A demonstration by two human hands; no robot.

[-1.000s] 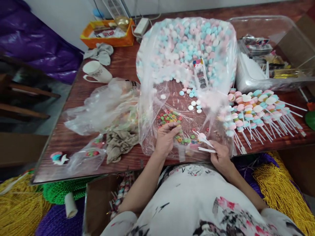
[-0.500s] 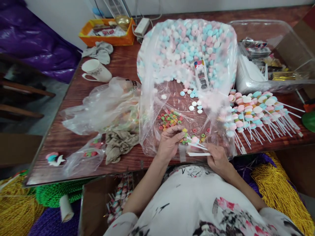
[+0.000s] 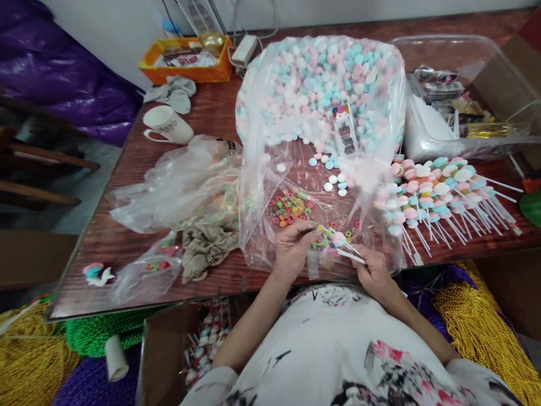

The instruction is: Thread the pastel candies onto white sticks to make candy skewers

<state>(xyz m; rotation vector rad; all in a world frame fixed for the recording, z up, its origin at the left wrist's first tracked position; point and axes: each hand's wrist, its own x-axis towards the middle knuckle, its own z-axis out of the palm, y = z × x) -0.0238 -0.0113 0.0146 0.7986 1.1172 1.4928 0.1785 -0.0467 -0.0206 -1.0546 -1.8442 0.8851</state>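
Observation:
My right hand (image 3: 372, 269) is closed around the lower ends of several thin white sticks (image 3: 351, 256), which slant up to the left. A pale pink and blue marshmallow disc (image 3: 338, 239) is at the upper part of one stick. My left hand (image 3: 292, 248) pinches a small yellow cereal ring (image 3: 320, 229) between thumb and fingertips, close to the stick tips. Whether the ring is threaded on a stick I cannot tell. Loose coloured cereal rings (image 3: 291, 207) lie on clear plastic just beyond my hands, with a few white and blue marshmallow discs (image 3: 333, 179) farther back.
A big clear bag of pastel marshmallows (image 3: 321, 79) fills the back middle. Finished-looking marshmallow sticks (image 3: 439, 186) are piled right, before a clear plastic bin (image 3: 431, 149). Leftward are a plastic bag (image 3: 164, 180), a crumpled cloth (image 3: 207, 248), a white mug (image 3: 169, 125) and an orange tray (image 3: 186, 73).
The sticks in my right hand have tilted and drawn closer together, tips shifted slightly right. My left hand still pinches the yellow ring, a little farther right and lower.

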